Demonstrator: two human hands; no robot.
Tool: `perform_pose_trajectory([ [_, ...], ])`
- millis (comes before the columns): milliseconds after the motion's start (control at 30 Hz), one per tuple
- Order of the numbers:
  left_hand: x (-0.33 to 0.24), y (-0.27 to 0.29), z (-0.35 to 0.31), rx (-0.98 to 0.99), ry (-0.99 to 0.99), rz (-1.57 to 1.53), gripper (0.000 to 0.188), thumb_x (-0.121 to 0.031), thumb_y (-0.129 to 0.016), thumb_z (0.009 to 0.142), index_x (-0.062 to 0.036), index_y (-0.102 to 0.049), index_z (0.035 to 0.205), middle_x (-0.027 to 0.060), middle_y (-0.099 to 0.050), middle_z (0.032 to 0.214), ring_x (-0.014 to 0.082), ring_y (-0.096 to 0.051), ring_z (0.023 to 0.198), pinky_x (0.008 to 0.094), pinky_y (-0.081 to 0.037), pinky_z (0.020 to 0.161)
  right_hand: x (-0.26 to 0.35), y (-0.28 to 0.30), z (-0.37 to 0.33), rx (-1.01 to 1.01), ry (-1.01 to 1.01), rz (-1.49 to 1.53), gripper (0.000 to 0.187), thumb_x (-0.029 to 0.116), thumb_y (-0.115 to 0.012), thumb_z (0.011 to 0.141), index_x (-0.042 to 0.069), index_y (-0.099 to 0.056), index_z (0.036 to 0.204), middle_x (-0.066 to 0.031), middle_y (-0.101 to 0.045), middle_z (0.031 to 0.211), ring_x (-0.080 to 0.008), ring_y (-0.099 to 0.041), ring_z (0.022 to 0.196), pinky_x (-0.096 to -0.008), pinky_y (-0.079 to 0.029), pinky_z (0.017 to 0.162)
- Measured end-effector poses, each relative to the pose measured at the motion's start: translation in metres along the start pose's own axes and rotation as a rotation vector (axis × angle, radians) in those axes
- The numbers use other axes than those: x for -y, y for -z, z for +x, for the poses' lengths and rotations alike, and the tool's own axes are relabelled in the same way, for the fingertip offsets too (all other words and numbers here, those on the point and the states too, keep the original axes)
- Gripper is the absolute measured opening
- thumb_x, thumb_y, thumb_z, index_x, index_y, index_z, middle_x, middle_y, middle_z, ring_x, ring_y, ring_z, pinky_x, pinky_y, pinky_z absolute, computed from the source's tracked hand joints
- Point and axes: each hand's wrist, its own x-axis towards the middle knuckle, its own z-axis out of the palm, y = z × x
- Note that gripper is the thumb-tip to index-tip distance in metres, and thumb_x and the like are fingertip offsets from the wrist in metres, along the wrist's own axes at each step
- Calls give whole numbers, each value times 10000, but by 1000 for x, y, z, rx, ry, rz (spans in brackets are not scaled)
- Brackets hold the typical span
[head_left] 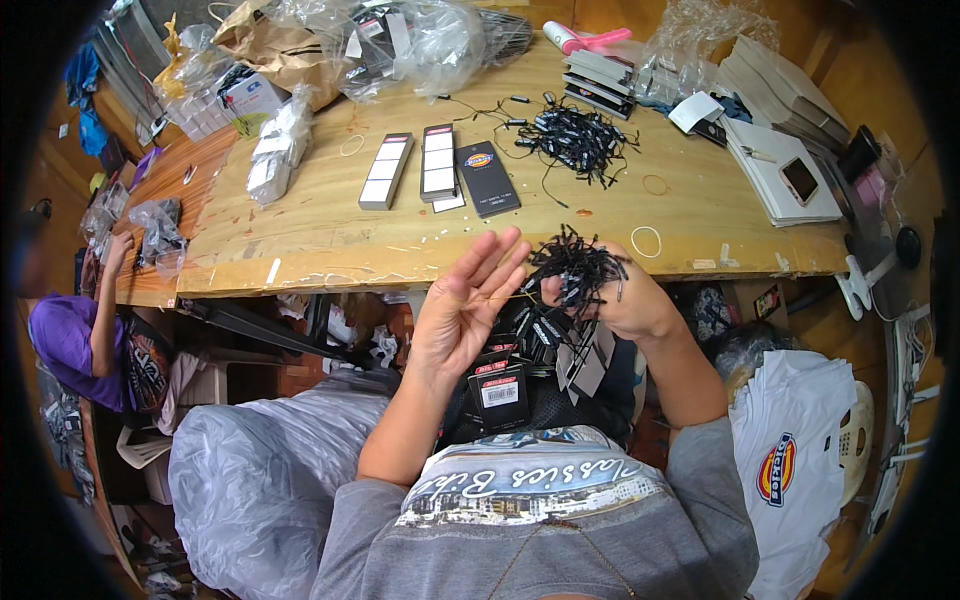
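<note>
A thick bunch of black tag strings is gripped in my right hand, whose fingers curl round it just off the table's front edge. Below the bunch, several black and grey hang tags dangle over my lap. My left hand is beside it with the palm turned up and the fingers stretched out. A thin yellowish band, which looks like a rubber band, runs from the left fingers toward the bunch. How it loops there is hidden.
On the wooden table lie a tangled pile of black strings, two stacks of labels, a dark hang tag and a phone. White shirts are at my right, a large plastic bag at my left. A person in purple sits far left.
</note>
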Motion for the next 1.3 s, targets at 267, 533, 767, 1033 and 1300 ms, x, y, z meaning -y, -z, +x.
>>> perform_pose_trajectory([
  [267,-12,-30,8,-107,192,1086,324,-40,-700,600,56,-574,883,69,-610,810,82,-554,753,206,-440,675,10,-6,16,-47,-112,-20,213,31,-527,759,12,-459,960,-37,-553,787,-63,-507,622,-160,-378,467],
  [533,1,-28,17,-89,113,1299,161,-83,-667,645,29,-599,739,30,-593,627,47,-509,561,205,-420,525,22,2,30,18,-188,210,221,40,-528,762,15,-450,967,-63,-516,709,-34,-379,443,-138,-265,347],
  [767,-2,-21,30,-107,357,1162,131,-76,-630,689,34,-584,744,39,-589,681,63,-519,612,183,-408,584,40,22,28,-358,391,-475,195,47,-559,728,98,-499,907,-44,-502,777,-70,-444,541,-170,-320,407],
  [1033,-9,-25,36,-123,424,1009,79,-47,-592,664,18,-577,707,25,-552,626,53,-486,542,181,-382,473,39,-10,8,350,1048,-1855,157,137,-548,586,129,-582,739,3,-473,789,-130,-450,718,-282,-364,602],
  [1300,-12,-20,38,-88,477,1066,50,-23,-594,655,10,-577,688,30,-548,619,52,-475,544,193,-391,476,27,-12,13,603,1373,-2263,65,144,-495,594,88,-464,607,0,-345,654,-105,-397,692,-225,-355,615],
])
